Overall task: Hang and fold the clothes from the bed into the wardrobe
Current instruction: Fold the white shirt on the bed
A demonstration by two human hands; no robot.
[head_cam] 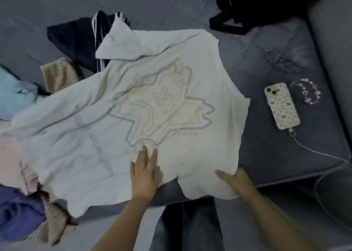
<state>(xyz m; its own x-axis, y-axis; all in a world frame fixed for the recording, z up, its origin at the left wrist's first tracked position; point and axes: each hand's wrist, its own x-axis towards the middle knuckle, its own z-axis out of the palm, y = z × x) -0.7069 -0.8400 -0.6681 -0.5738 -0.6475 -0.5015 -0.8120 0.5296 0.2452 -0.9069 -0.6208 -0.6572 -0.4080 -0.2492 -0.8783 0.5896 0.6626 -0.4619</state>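
Folding stage: just begun, by my reading; the white hoodie lies spread back-up on the bed, hood pointing away from the person, with no fold made in it yet.
Left hand: palm down on the hoodie near its lower hem, fingers extended and lying close together, pressing flat and gripping nothing.
Right hand: resting on the hem corner at the bed's near edge, fingers stretched flat over the cloth; whether the thumb tucks under the hem I cannot tell.
Clothes left: a heap of pink, purple and striped garments at the left, a pale blue piece and a dark striped-trim garment partly under the hood.
Wardrobe: not in view, so nothing shows as hung or stored.
Other items: a phone on its cable, beside a beaded bracelet, and a black bag sit clear of the hoodie.
Remaining: seemingly nearly everything, both folding and hanging.
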